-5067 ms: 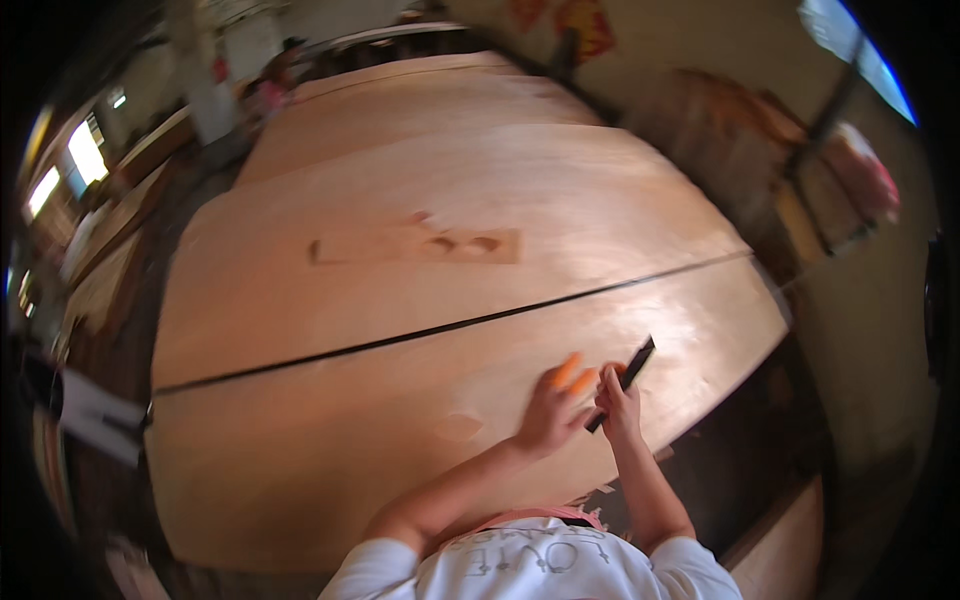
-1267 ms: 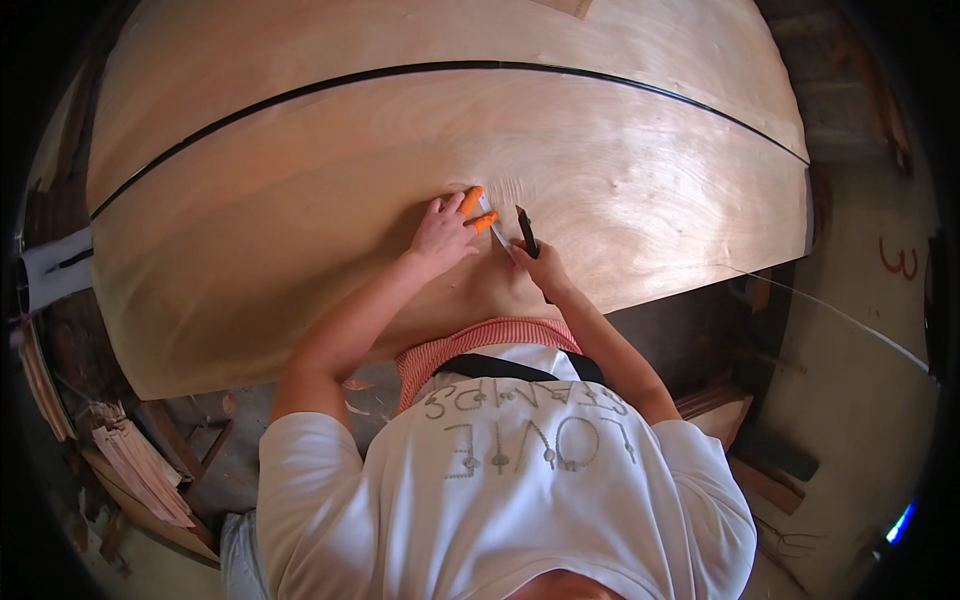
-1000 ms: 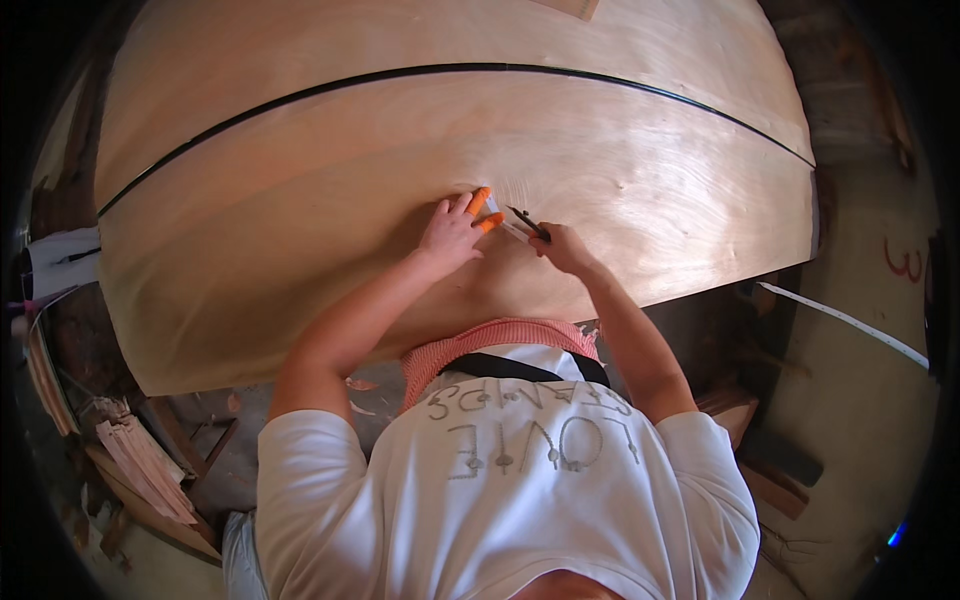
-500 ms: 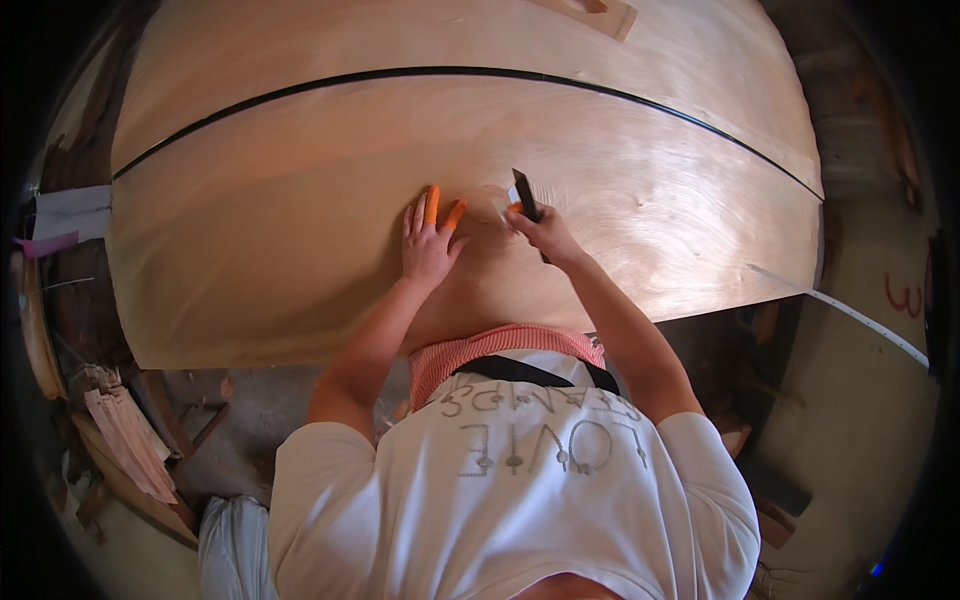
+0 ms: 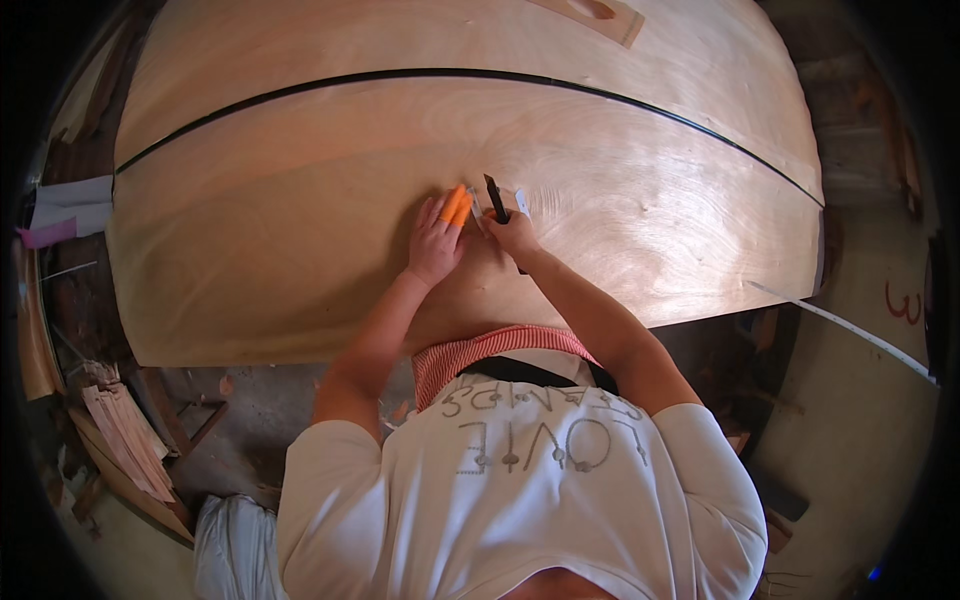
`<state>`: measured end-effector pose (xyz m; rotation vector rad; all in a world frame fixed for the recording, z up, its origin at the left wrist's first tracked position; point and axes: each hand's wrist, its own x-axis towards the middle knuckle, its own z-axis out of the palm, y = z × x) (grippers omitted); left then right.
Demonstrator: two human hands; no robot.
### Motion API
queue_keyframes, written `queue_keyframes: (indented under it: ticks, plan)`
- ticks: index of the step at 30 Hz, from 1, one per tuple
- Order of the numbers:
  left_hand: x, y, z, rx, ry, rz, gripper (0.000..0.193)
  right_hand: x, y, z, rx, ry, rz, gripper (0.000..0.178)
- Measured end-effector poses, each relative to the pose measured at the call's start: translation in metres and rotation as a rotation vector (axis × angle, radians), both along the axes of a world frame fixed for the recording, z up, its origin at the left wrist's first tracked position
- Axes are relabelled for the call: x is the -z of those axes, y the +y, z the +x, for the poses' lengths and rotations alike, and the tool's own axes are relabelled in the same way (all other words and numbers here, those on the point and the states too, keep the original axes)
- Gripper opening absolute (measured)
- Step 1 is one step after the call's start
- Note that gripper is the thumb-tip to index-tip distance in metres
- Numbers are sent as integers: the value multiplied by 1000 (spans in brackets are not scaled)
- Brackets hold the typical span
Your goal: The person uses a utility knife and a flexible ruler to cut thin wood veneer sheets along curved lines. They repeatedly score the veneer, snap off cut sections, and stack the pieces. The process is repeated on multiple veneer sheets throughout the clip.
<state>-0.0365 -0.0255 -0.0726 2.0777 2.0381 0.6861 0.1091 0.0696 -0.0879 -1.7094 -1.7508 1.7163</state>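
A pale plywood sheet (image 5: 300, 220) spreads in front of me, gently bowed in this view. My left hand (image 5: 437, 243) lies on it with fingers stretched out, and two of them wear orange finger covers. My right hand (image 5: 514, 236), closed, grips a slim black tool (image 5: 495, 197) with an angled tip, perhaps a knife; its other end shows below the palm. Between the orange fingertips and the right hand is a thin whitish strip (image 5: 473, 200), too small to name. A small pale blue-white piece (image 5: 522, 200) shows just right of the right hand.
A black strip (image 5: 440, 72) curves across the plywood beyond my hands. A wooden block with a hollow (image 5: 600, 15) lies at the far edge. On the right a measuring tape (image 5: 860, 330) stretches off the sheet. Wood offcuts (image 5: 130, 440) and a whitish bag (image 5: 235, 550) sit lower left.
My right hand, with the black tool, has moved left toward my left hand. The left hand has shifted slightly right, and its two orange-covered fingers have come together.
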Motion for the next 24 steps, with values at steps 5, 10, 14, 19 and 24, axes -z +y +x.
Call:
queue_keyframes:
  ticks: [5,10,14,19,24]
  plan:
    - [-7,8,-7,150,95,-147,53,-31,0,2,-120,-45,-43,29]
    - [-9,10,-7,207,-6,-148,55,-47,-8,62,-196,13,-318,37]
    - [-18,-10,3,392,27,-245,56,-43,-12,131,57,-24,-208,36]
    - [-17,3,-6,241,-87,-142,54,-34,-6,187,402,-4,-191,33]
    - [-21,77,-53,-207,-34,21,55,-18,-9,204,483,149,-250,35]
